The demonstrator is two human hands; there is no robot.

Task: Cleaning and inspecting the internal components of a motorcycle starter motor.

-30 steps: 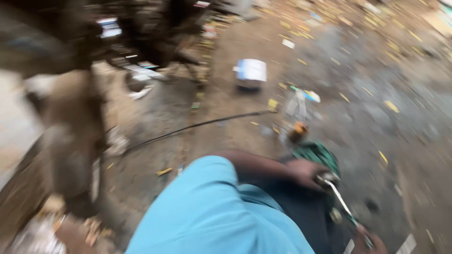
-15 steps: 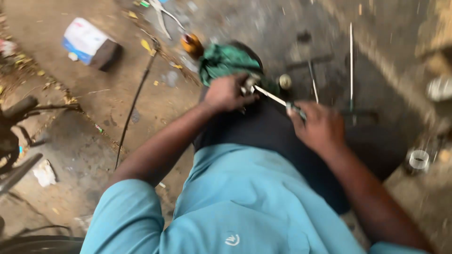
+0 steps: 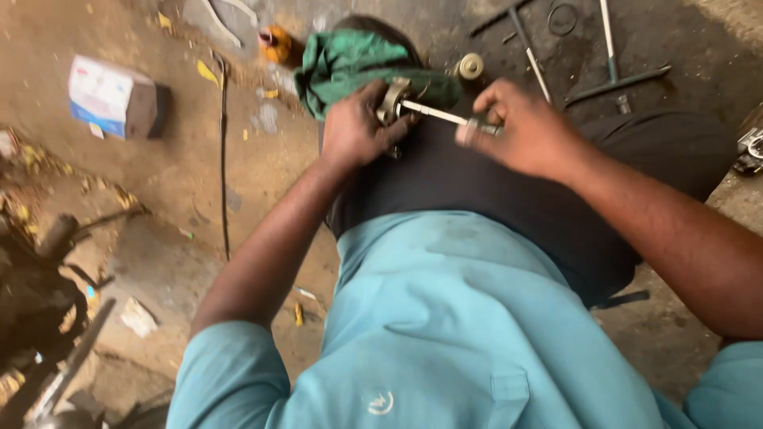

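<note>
My left hand [image 3: 362,127] grips a small round metal part [image 3: 393,100] over my dark trousers. My right hand [image 3: 528,127] holds the handle end of a thin metal tool [image 3: 437,115] whose shaft runs left into that part. Just beyond the left hand a green cloth [image 3: 350,59] lies bunched on the ground. A small metal cylinder [image 3: 471,66] stands next to the cloth.
A cardboard box [image 3: 111,95] lies at the upper left on the dirt floor. A black cable [image 3: 223,159] runs down the ground. An orange round thing [image 3: 275,44] sits near the cloth. T-handle wrenches [image 3: 612,56] lie at the top right. Dark machine parts [image 3: 40,294] fill the left edge.
The view has swung from the littered floor down onto my lap and steadied. Both hands stay on the part and tool, now seen closer and nearer each other.
</note>
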